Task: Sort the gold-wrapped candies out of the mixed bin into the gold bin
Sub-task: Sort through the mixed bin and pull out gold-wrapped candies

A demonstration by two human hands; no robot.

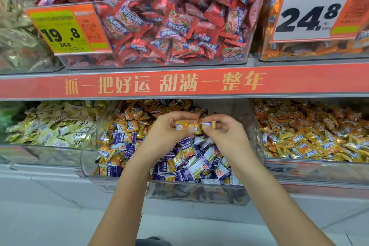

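The mixed bin (91, 146), a clear plastic tub on the lower shelf, holds purple-and-white and gold-orange wrapped candies. Both my hands hover over its middle. My left hand (169, 132) grips gold-wrapped candies (188, 126) between thumb and fingers. My right hand (225, 132) pinches a gold candy (208, 124) right beside them, the fingertips of both hands nearly meeting. The gold bin (311, 132) stands to the right on the same shelf, filled with gold-orange wrappers.
A bin of pale yellow candies (50, 126) lies to the left. Above, a red shelf strip (179, 84) carries a tub of red candies (175, 26), an orange-candy tub (319, 50) and price cards. The white shelf front runs below.
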